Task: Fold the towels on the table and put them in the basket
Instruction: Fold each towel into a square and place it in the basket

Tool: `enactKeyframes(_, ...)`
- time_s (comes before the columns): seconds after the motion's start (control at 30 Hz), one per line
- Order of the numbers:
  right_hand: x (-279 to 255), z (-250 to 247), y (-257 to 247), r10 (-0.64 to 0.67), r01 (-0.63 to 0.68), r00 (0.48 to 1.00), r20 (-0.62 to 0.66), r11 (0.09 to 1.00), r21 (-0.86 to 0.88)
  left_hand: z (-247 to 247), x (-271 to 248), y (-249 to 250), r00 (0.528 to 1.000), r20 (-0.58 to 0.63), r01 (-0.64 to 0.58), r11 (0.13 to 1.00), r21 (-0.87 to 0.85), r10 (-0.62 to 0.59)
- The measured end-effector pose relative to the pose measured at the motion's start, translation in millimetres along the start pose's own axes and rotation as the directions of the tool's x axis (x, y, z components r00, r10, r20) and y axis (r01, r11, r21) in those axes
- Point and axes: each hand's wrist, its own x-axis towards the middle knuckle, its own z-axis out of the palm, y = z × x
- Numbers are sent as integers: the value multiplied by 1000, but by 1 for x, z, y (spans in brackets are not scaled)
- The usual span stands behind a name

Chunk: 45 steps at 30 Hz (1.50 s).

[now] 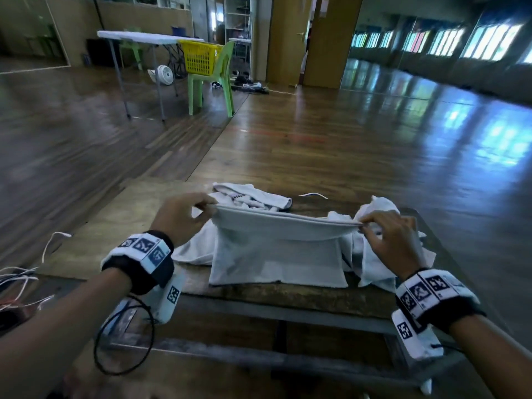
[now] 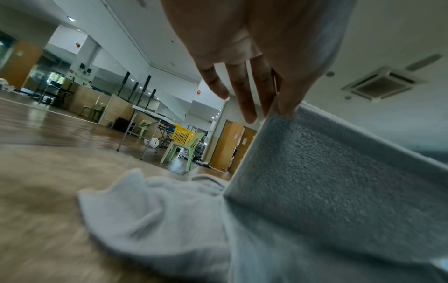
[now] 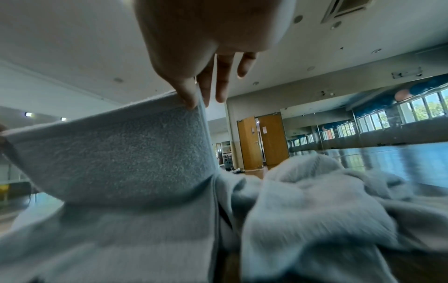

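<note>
Wooden counter (image 1: 288, 295) at lower centre of the frame carries a pale grey towel (image 1: 276, 254), lifted by its top edge. Left hand (image 1: 180, 216) pinches the towel's left corner between thumb and fingers (image 2: 247, 99); right hand (image 1: 391, 237) pinches the right corner. More crumpled towels (image 1: 250, 195) lie behind it. Upper left, a yellow basket (image 1: 201, 57) sits on a green chair (image 1: 214, 82).

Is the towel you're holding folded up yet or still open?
Partly folded. The left hand and right hand pinch the grey towel's top corners, lifting that edge above the half lying on the table.
</note>
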Motion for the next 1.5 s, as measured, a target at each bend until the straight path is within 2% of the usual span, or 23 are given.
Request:
enactKeyframes(0.1, -30, 15, 3, -29, 36, 988, 153, 999, -40, 20, -31, -13, 994, 110, -26, 995, 100, 15)
enactKeyframes(0.2, -55, 25, 2, -49, 69, 947, 317, 996, -51, 40, -55, -21, 968, 250, -48, 989, 140, 11)
enactKeyframes(0.3, -66, 30, -1, -84, 120, 865, 495, 992, -41, 54, -63, -28, 890, 457, -110, 961, 253, -19)
enactKeyframes(0.37, -71, 33, -2, -87, 154, 802, 590, 986, -63, 59, -68, -33, 861, 508, -162, 939, 303, -15)
enactKeyframes(0.43, -77, 33, -3, -77, 158, 779, 623, 985, -76, 60, -72, -36, 847, 532, -185, 924, 335, -23)
enactKeyframes(0.53, -80, 27, -8, -65, 129, 794, 605, 990, -62, 55, -77, -31, 800, 599, -213, 920, 329, -29)
enactKeyframes(0.6, -80, 22, -9, -53, 105, 779, 624, 993, -47, 49, -77, -25, 784, 620, -199, 936, 289, -25)
enactKeyframes(0.63, -80, 20, -9, -49, 95, 765, 643, 995, -37, 44, -78, -23, 771, 636, -177, 949, 261, -32)
enactKeyframes(0.73, -79, 15, -9, -35, 58, 717, 696, 998, -10, 31, -77, -20, 672, 736, -63, 985, 161, -77)
enactKeyframes(0.8, -74, 12, -13, 8, -25, 685, 728, 1000, 12, 26, -75, -20, 647, 757, -5, 993, 115, -84)
enactKeyframes(0.87, -65, 15, -14, 63, -119, 694, 717, 992, 28, 26, -69, -23, 704, 700, 24, 990, 140, -116)
enactKeyframes(0.9, -59, 17, -13, 94, -150, 733, 674, 988, 26, 25, -64, -22, 767, 629, 35, 987, 158, -127)
enactKeyframes(0.97, -44, 19, -9, 130, -147, 886, 445, 989, 5, 23, -50, -19, 928, 365, 19, 989, 147, -72)
enactKeyframes(1.0, -37, 17, -8, 140, -143, 947, 289, 990, -10, 20, -42, -16, 980, 199, -25, 992, 126, -1)
enactKeyframes(1.03, -31, 13, -9, 132, -131, 982, 135, 991, -17, 17, -36, -13, 995, 57, -85, 989, 123, 78)
enactKeyframes(1.07, -28, 8, -10, 110, -110, 994, 20, 994, -18, 15, -33, -10, 990, -38, -132, 983, 125, 138)
enactKeyframes(1.1, -28, 5, -11, 83, -84, 996, -35, 996, -19, 14, -33, -9, 983, -78, -157, 980, 124, 168)
enactKeyframes(1.13, -30, 2, -13, 55, -56, 998, -33, 998, -27, 14, -35, -9, 980, -66, -180, 975, 133, 190)
enactKeyframes(1.2, -44, 7, -10, -18, 22, 994, 110, 999, -37, 20, -48, -17, 974, 93, -219, 956, 193, 205)
enactKeyframes(1.27, -67, 17, -7, -96, 122, 945, 314, 990, -64, 28, -68, -26, 933, 318, -257, 928, 269, 166)
enactKeyframes(1.33, -88, 24, -4, -172, 235, 886, 431, 967, -97, 36, -85, -31, 883, 439, -321, 893, 315, 163)
enactKeyframes(1.4, -98, 27, -3, -206, 286, 856, 474, 953, -101, 42, -96, -30, 858, 487, -353, 876, 330, 163)
enactKeyframes(1.5, -103, 26, -4, -181, 251, 861, 476, 964, -86, 48, -104, -31, 848, 501, -377, 859, 346, 171)
